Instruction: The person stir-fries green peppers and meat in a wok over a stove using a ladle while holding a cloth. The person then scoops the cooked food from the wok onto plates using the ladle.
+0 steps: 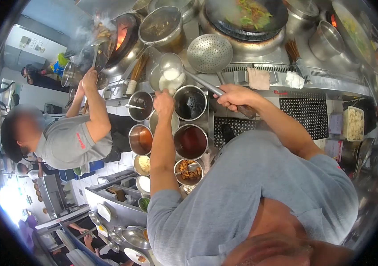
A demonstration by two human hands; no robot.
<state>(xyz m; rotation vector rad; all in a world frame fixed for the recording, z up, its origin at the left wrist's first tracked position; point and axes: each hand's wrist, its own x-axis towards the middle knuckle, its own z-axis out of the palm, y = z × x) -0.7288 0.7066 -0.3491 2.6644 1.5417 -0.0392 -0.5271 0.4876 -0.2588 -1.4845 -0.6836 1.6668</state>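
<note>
Right fingers (pixel 226 101) curl round the ladle (pixel 202 83), forearm (pixel 282 119) slanting inward.

Three woks (pixel 269 25) span the top of the frame. The upper half also has one ladle (pixel 204 85), one holed scoop (pixel 210 53), two brushes (pixel 139 68) and two cloths (pixel 258 79). Around the centre are two pots of dark sauce (pixel 206 106), one pot of orange sauce (pixel 130 139) and two spoons (pixel 135 107). Two mats (pixel 304 116) lie right of centre.

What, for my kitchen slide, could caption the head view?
Right hand holding a long-handled ladle, left hand beside a steel pot of dark liquid.
</note>
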